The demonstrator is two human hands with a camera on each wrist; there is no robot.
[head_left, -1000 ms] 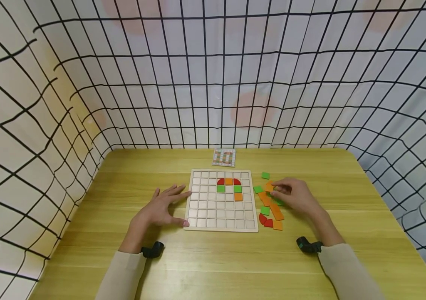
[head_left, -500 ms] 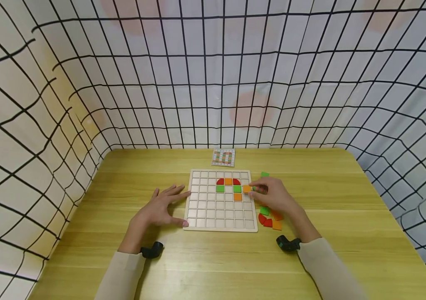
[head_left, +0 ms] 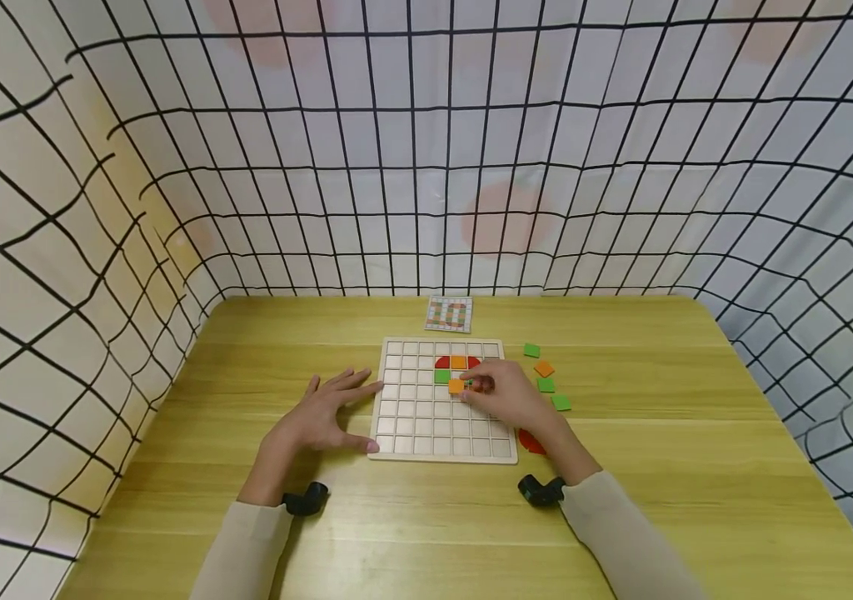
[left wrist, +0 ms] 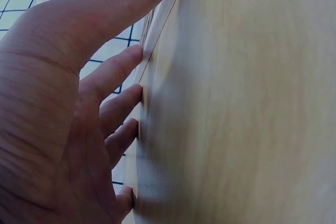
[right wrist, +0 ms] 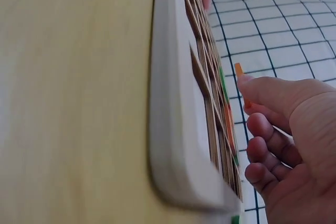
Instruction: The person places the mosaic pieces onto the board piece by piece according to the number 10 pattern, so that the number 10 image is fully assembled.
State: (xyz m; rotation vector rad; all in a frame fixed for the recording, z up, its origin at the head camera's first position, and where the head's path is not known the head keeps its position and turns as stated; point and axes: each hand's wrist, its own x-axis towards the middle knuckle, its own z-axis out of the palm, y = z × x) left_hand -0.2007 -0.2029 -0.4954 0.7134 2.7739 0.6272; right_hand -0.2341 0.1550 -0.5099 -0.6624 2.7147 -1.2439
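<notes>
A pale wooden grid board (head_left: 415,429) lies on the table. My right hand (head_left: 509,396) pinches a small orange square tile (head_left: 456,386) between thumb and fingers over the board. In the right wrist view that orange tile (right wrist: 239,69) stands clear of the grid, seen edge-on. Set in the board are a red quarter-round tile (head_left: 442,362), an orange tile (head_left: 459,362), a second red one and a green tile (head_left: 442,377); the right hand hides tiles behind it. My left hand (head_left: 317,417) spreads its fingers, with thumb and forefinger touching the board's left edge.
Right of the board lie loose green tiles (head_left: 531,350) and an orange tile (head_left: 544,368). A red piece (head_left: 530,442) shows partly beneath the right wrist. A small printed pattern card (head_left: 449,314) lies behind the board. Black-lined netting (head_left: 426,167) surrounds the table.
My right hand has picked the orange tile from the loose pile and carried it left, from beyond the board's right edge to over its middle. The left hand has stayed still.
</notes>
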